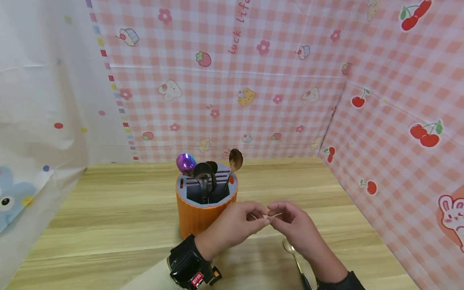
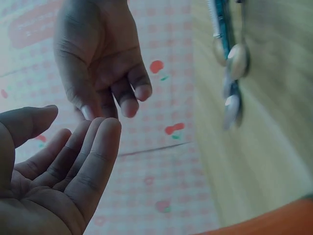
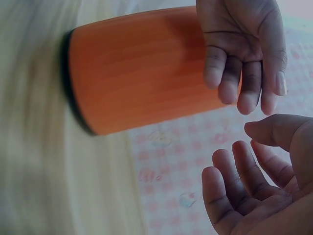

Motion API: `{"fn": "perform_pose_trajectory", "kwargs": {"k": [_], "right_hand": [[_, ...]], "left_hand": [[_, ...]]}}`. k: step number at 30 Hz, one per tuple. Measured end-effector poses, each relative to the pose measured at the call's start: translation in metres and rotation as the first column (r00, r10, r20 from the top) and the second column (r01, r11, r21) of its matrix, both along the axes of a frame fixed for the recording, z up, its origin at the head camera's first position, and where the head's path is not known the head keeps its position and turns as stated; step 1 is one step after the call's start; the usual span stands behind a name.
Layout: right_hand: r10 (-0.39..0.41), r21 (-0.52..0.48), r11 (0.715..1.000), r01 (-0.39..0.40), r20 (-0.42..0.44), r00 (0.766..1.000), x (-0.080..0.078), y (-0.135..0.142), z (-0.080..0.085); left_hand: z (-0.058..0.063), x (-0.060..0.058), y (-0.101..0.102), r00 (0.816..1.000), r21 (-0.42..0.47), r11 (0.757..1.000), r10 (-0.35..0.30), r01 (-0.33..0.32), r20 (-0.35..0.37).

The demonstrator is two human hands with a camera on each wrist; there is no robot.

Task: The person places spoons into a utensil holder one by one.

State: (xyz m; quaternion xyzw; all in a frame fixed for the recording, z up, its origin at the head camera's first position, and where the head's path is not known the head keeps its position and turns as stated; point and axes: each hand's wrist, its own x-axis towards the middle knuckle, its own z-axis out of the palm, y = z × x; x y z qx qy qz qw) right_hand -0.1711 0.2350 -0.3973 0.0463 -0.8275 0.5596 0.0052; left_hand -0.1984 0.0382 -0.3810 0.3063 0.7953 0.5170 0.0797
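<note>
My left hand (image 1: pixel 237 223) and right hand (image 1: pixel 297 227) are held up in front of me, fingertips close together. Nothing shows in either palm; in the left wrist view the left hand (image 2: pixel 63 166) has its fingers extended and loosely bent. The right wrist view shows the right hand (image 3: pixel 259 181) relaxed, thumb apart from the fingers. Just behind my left hand stands an orange utensil holder (image 1: pixel 195 221) with a grey slotted top. From it rise a purple iridescent spoon (image 1: pixel 186 164), a dark ladle (image 1: pixel 203 171) and a copper-coloured spoon (image 1: pixel 235 160).
Below my right hand a spoon (image 1: pixel 288 246) with a dark handle lies on the wooden table (image 1: pixel 119 217). Several spoons (image 2: pixel 238 61) lie together in the left wrist view, somewhat blurred. Pink checked cloth (image 1: pixel 224 80) hangs behind the table and along its right side.
</note>
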Motion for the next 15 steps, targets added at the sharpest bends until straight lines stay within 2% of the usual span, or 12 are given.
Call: {"fn": "perform_pose_trajectory", "kwargs": {"k": [4,9,15], "right_hand": [[-0.039,-0.004,0.999,0.040,0.043,0.998,0.006,0.009,-0.015],[-0.103,-0.010,0.995,0.103,0.025,0.994,0.010,0.021,-0.032],[-0.204,0.061,0.978,0.201,0.045,0.978,0.015,0.032,-0.050]], "left_hand": [[-0.019,-0.001,0.012,1.000,-0.013,1.000,-0.009,0.009,0.022],[-0.042,0.000,0.028,0.998,-0.009,1.000,0.009,-0.009,0.061],[-0.063,0.000,0.045,0.998,-0.007,1.000,-0.006,0.006,0.055]]}}
